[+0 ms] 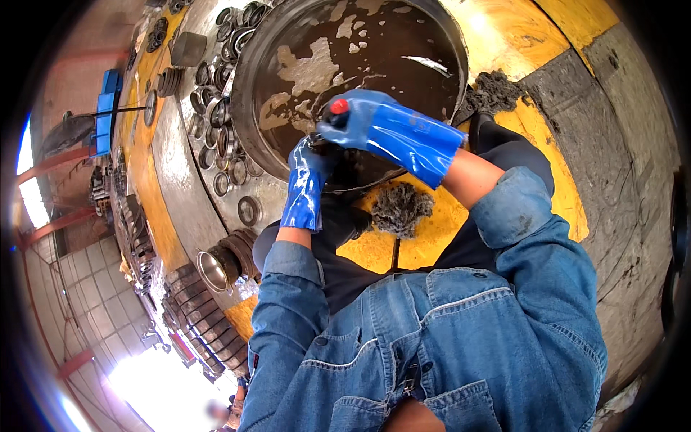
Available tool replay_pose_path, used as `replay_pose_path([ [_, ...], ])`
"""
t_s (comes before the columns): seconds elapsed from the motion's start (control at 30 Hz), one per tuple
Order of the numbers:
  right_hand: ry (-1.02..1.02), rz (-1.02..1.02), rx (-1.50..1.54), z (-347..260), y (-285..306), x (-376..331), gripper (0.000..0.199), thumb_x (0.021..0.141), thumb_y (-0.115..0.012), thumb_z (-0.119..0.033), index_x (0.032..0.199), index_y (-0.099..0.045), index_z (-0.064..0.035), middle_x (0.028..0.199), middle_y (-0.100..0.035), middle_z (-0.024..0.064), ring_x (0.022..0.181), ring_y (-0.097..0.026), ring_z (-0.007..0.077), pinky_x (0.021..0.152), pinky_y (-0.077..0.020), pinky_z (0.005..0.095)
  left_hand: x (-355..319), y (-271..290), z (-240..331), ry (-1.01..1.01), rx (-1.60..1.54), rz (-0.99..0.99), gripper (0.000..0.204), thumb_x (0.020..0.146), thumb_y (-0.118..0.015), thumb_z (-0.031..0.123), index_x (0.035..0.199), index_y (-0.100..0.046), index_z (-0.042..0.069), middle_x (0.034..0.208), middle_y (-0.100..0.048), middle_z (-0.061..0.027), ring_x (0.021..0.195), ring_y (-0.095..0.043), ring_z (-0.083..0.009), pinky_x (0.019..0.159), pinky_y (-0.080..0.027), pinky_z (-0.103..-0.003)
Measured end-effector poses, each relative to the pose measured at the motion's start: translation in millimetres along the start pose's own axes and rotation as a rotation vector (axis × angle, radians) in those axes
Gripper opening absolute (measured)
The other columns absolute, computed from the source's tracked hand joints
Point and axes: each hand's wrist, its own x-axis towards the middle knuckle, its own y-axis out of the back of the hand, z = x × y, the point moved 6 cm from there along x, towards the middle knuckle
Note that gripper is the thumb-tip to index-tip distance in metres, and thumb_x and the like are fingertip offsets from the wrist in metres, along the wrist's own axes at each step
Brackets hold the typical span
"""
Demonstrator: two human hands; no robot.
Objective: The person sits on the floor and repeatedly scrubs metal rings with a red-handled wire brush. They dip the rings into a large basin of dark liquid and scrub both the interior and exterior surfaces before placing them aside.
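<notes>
Both my hands wear long blue rubber gloves and meet over a wide round metal pan point(242, 108) of dark, foam-flecked liquid. My right hand point(362, 121) is closed round a black handle with a red end point(339, 106); its working end is hidden, so the kind of tool does not show. My left hand point(306, 167), its glove wet and shiny, is closed on a dark wet piece point(325, 147) just below the handle. Most of that piece is covered by the gloves and lost against the dark liquid.
Many metal rings point(223, 140) crowd the metal sheet left of the pan. A grey fibrous wad point(402, 209) lies on the yellow floor between my legs, another dark heap point(495, 93) by the pan's right rim. Stacked metal rings point(219, 268) stand left of my knee.
</notes>
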Motion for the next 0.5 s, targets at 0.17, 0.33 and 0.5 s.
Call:
replay_pose_path([
  [0.17,-0.121,0.184,-0.141,60.6,25.5,-0.5,0.039,0.094,-0.069,-0.047,0.088,-0.078,-0.0097,0.078,-0.074,0.0150,0.074,-0.073,0.0340,0.072,-0.0590,0.0432,-0.1,1.3,17.1,0.008,-0.064,-0.020,0.055,0.074,-0.088,0.036,0.122,-0.075,0.012,0.111,-0.078,-0.0128,0.104,-0.075,-0.0307,0.095,-0.058,-0.038],
  [0.33,-0.085,0.143,0.095,35.5,20.4,15.8,0.046,0.095,-0.068,-0.054,0.099,-0.078,-0.0090,0.084,-0.076,0.0156,0.074,-0.073,0.0318,0.073,-0.0593,0.0429,-3.1,10.2,23.8,-0.027,0.077,0.019,0.059,0.075,-0.087,0.042,0.125,-0.074,0.014,0.111,-0.078,-0.0141,0.107,-0.074,-0.0327,0.096,-0.057,-0.042],
  [0.5,-0.058,0.015,0.003,11.2,-2.8,27.8,0.051,0.090,-0.070,-0.059,0.101,-0.078,-0.0107,0.092,-0.076,0.0185,0.085,-0.074,0.0319,0.079,-0.0586,0.0439,-1.1,10.9,20.8,-0.032,0.255,0.001,0.065,0.076,-0.087,0.043,0.132,-0.069,0.014,0.115,-0.077,-0.0165,0.112,-0.072,-0.0350,0.099,-0.056,-0.043],
])
